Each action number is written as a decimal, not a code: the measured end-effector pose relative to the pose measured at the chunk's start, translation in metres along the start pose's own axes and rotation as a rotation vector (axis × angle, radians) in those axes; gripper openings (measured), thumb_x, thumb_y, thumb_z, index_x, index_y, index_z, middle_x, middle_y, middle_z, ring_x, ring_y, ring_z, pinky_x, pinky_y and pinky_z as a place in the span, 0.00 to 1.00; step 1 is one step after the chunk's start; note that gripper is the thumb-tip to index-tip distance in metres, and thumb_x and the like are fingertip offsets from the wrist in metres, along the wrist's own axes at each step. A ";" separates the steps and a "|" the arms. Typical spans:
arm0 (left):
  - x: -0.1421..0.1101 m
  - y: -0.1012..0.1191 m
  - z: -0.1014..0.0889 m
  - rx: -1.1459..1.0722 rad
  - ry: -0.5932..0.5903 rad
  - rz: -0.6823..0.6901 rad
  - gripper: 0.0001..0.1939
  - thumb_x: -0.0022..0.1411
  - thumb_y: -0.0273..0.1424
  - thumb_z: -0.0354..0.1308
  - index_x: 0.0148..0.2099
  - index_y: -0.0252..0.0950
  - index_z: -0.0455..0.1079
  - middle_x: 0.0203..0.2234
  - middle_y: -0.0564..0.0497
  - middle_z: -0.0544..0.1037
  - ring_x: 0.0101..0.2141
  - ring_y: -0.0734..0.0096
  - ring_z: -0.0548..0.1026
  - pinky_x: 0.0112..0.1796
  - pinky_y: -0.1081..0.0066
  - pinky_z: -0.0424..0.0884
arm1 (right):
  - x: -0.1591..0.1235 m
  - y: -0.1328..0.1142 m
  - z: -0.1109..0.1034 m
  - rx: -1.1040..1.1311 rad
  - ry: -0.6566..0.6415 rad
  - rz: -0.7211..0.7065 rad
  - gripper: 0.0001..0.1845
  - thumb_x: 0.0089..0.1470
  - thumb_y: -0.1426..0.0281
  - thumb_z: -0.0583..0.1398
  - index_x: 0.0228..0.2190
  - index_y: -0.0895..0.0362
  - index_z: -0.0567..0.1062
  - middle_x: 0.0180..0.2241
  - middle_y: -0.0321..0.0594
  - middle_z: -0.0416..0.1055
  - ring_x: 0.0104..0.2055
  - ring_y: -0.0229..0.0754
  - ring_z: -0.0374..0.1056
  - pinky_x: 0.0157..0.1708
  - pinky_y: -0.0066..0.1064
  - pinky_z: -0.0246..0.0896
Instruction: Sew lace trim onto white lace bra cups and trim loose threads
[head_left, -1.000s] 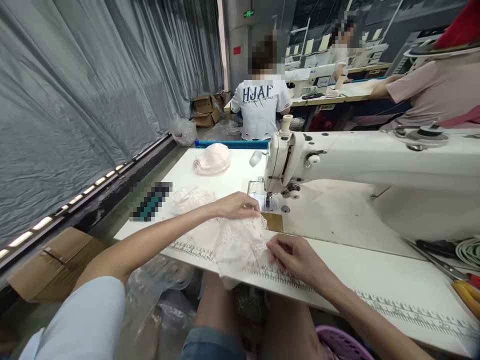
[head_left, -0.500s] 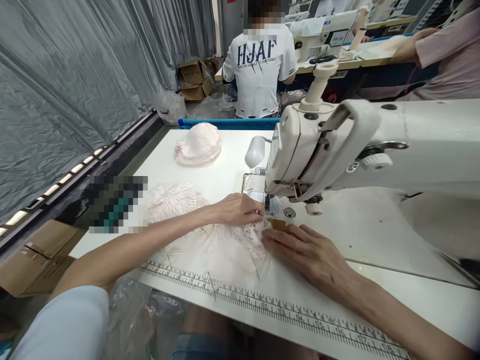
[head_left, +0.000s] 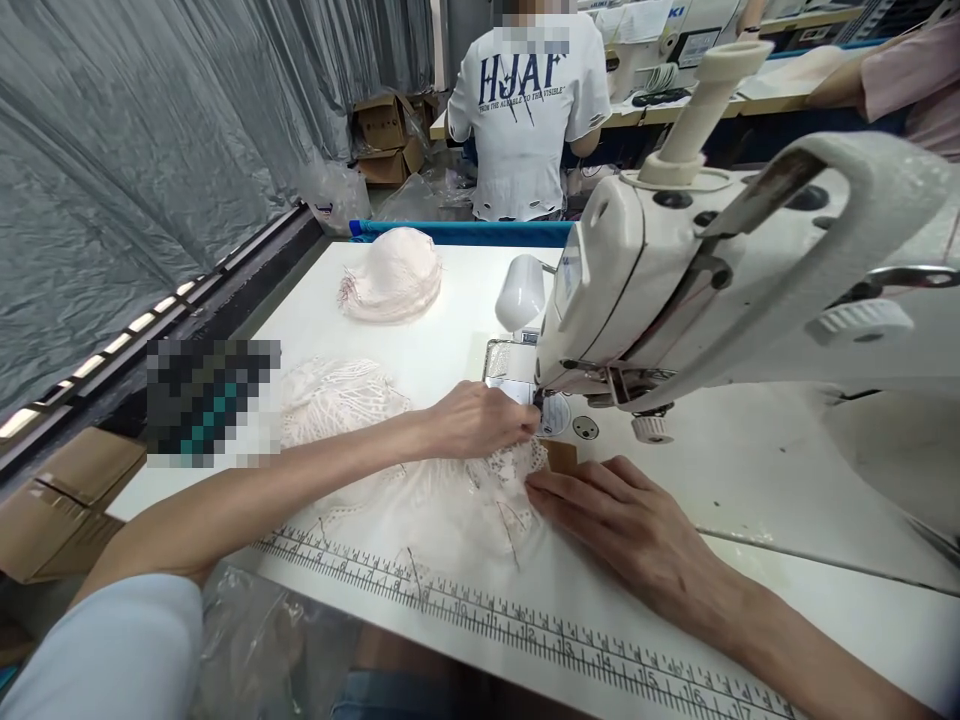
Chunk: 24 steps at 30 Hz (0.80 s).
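Pale pink lace fabric (head_left: 450, 510) lies gathered on the white table in front of the sewing machine (head_left: 645, 290). My left hand (head_left: 487, 418) is closed on the upper edge of the lace, close beside the presser foot and needle area. Fingers of my right hand (head_left: 600, 500) are drawn together and pinch the lace's right edge. A small brown piece (head_left: 562, 457) sits just beyond my right fingertips, by the needle plate. More bunched lace (head_left: 337, 400) spreads to the left, partly behind my left forearm.
A stack of pale pink cup-shaped pieces (head_left: 394, 277) stands at the table's far side. A printed ruler (head_left: 525, 625) runs along the front edge. Cardboard boxes (head_left: 67, 500) are at the left. Ahead, a person in a white shirt (head_left: 529, 120) sits with their back to me.
The view has shifted closer, so the machine looks larger. Both hands keep their hold on the lace, with hardly any movement against the table.
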<state>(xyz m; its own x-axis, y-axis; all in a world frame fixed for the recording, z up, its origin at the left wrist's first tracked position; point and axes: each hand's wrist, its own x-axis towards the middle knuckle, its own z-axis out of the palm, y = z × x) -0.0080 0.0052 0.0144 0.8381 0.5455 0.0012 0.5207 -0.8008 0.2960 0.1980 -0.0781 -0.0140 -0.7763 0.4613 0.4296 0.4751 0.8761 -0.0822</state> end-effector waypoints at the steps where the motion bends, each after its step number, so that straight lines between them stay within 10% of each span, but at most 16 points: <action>1: 0.001 0.000 0.001 0.023 0.006 0.007 0.10 0.66 0.28 0.46 0.37 0.33 0.69 0.21 0.55 0.73 0.20 0.80 0.67 0.20 0.76 0.55 | -0.001 0.000 0.000 -0.004 -0.005 0.000 0.16 0.60 0.81 0.49 0.47 0.61 0.70 0.47 0.46 0.72 0.40 0.43 0.65 0.33 0.36 0.57; 14: 0.003 -0.019 0.011 0.514 0.229 0.058 0.13 0.62 0.17 0.41 0.35 0.34 0.65 0.19 0.55 0.67 0.17 0.79 0.58 0.23 0.72 0.57 | 0.000 -0.002 0.000 -0.110 -0.084 0.069 0.20 0.59 0.81 0.48 0.48 0.56 0.70 0.51 0.43 0.70 0.46 0.46 0.63 0.37 0.39 0.52; 24: -0.032 0.035 0.018 0.454 0.245 0.033 0.05 0.64 0.22 0.49 0.38 0.31 0.67 0.32 0.49 0.72 0.34 0.70 0.71 0.40 0.66 0.66 | 0.001 -0.004 -0.003 -0.144 -0.042 0.125 0.23 0.57 0.80 0.50 0.51 0.49 0.68 0.51 0.43 0.68 0.46 0.47 0.64 0.37 0.39 0.52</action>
<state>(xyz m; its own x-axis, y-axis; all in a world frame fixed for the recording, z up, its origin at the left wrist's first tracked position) -0.0139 -0.0446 0.0079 0.8210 0.5166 0.2429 0.5583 -0.8155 -0.1527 0.1965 -0.0811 -0.0103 -0.7224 0.5737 0.3859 0.6213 0.7835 -0.0017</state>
